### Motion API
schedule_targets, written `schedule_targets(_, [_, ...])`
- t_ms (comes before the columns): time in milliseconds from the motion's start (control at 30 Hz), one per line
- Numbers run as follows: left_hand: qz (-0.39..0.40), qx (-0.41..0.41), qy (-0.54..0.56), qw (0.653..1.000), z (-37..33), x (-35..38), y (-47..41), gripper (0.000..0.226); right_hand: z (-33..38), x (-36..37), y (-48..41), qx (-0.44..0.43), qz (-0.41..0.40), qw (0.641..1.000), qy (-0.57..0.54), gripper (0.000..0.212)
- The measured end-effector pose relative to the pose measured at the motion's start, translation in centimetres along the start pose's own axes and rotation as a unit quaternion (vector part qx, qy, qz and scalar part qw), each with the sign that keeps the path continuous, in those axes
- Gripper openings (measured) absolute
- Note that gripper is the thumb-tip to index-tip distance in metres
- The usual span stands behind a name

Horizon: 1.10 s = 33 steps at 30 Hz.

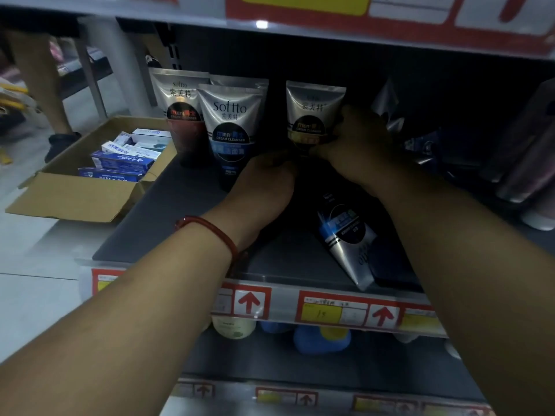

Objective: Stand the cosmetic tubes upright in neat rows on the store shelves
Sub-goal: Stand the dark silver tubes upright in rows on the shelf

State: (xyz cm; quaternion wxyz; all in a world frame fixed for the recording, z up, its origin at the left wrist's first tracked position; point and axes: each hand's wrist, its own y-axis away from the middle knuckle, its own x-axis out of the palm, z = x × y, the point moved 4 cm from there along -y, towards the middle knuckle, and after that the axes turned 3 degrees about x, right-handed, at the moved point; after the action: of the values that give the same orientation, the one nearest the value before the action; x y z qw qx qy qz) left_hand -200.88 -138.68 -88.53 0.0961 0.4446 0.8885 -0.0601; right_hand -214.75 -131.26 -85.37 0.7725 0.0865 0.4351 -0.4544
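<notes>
Silver Softto cleanser tubes stand upright on the dark shelf (168, 223). A red-banded tube (181, 115) is at the back left, with a blue-banded tube (229, 130) in front of it. A gold-banded tube (312, 115) stands further right, and my right hand (357, 139) grips its lower part from the right. My left hand (264, 181) reaches in low beside the blue-banded tube, fingers curled near the gold tube's cap; what it holds is hidden. Another blue-and-silver tube (345, 238) lies flat on the shelf between my forearms.
An open cardboard box (75, 196) with blue and white cartons sits on the floor at the left. More tubes lie tumbled in shadow at the right (510, 163). Red price labels (333, 310) line the shelf edge; bottles stand on the shelf below. A person's legs are at far left.
</notes>
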Motion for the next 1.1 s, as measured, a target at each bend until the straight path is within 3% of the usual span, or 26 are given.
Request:
schedule_targets(133, [-0.001, 0.005, -0.010, 1.000, -0.5, -0.2, 0.5, 0.021, 0.4, -1.9, 1.0, -0.019, 0.010, 0.999, -0.044, 0.071])
schedule_targets(267, [0.031, 0.047, -0.088, 0.995, -1.4, -0.4, 1.7, 0.019, 1.1, -4.4, 3.3, -0.031, 0.060, 0.993, -0.092, 0.031])
schedule_targets(433, [0.114, 0.080, -0.212, 0.967, -2.0, -0.1, 3.5, 0.055, 1.2, -6.6, 5.3, -0.001, 0.121, 0.989, -0.084, 0.050])
schedule_targets(600, [0.073, 0.094, -0.230, 0.966, -1.5, -0.7, 3.5, 0.052, 2.2, -8.5, 7.0, 0.010, 0.178, 0.980, -0.089, 0.036])
schedule_targets(733, [0.116, 0.116, -0.284, 0.945, -1.7, -0.5, 3.4, 0.057, 2.1, -9.4, 8.8, 0.033, 0.213, 0.974, -0.076, 0.035])
schedule_targets(900, [0.195, 0.191, -0.385, 0.882, -3.0, -0.1, 4.6, 0.043, 0.7, -9.5, 10.9, 0.042, 0.188, 0.981, -0.010, 0.032])
schedule_targets(1000, [0.181, 0.182, -0.432, 0.865, -3.8, -0.9, 5.1, 0.054, 0.3, -8.0, 11.9, 0.030, 0.150, 0.988, -0.027, 0.032])
schedule_targets(1100, [0.173, 0.131, -0.469, 0.856, -3.8, -2.7, 5.1, 0.046, 0.5, -6.6, 12.7, 0.010, 0.122, 0.992, -0.033, 0.033])
